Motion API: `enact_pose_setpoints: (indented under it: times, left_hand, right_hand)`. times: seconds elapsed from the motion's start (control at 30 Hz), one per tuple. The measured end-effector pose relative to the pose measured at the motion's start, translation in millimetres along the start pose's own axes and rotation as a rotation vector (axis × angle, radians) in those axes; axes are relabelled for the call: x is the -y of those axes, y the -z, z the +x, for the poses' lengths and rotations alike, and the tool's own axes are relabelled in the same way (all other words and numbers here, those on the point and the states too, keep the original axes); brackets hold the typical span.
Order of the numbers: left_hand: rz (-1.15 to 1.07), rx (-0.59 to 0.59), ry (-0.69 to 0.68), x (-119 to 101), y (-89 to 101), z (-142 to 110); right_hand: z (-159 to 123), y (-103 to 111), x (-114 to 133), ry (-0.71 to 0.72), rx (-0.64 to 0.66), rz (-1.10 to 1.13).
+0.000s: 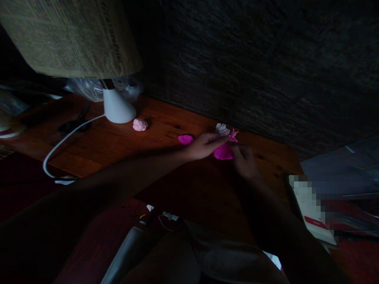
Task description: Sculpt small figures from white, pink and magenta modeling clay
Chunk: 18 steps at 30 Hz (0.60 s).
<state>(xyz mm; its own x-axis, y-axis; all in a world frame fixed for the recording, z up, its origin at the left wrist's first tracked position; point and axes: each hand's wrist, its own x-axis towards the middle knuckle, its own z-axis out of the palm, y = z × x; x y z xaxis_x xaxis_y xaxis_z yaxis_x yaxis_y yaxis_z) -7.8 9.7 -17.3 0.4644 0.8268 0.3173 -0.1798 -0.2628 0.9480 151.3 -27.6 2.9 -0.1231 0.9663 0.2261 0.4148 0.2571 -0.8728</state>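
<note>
A flattened piece of magenta modelling clay is between my two hands above the wooden table. My left hand reaches in from the left and grips its upper left side, thumb and fingers closed. On the right edge of the clay are the bent fingers of my right hand, dim and slightly blurred. Just behind the hands are a whitish petal-like clay shape and a small pink branching clay shape. A smaller magenta clay lump lies by my left wrist.
A lamp with a white base and a newsprint-patterned shade stands at the left, its white cable looping forward. Beside it are a pale pink clay lump and dark scissors. A dark wall rises behind the table.
</note>
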Motion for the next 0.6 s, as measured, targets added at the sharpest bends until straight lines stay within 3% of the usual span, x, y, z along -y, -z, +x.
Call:
enact_pose_setpoints:
  times: [0.2, 0.6]
  left_hand:
    - [0.018, 0.041, 0.172, 0.0, -0.4, -2.6]
    - [-0.026, 0.013, 0.120, 1.9, 1.1, -0.9]
  right_hand:
    - [0.5, 1.3, -0.4, -0.043, -0.044, -0.027]
    - [-1.5, 0.0, 6.4, -0.006, -0.006, -0.023]
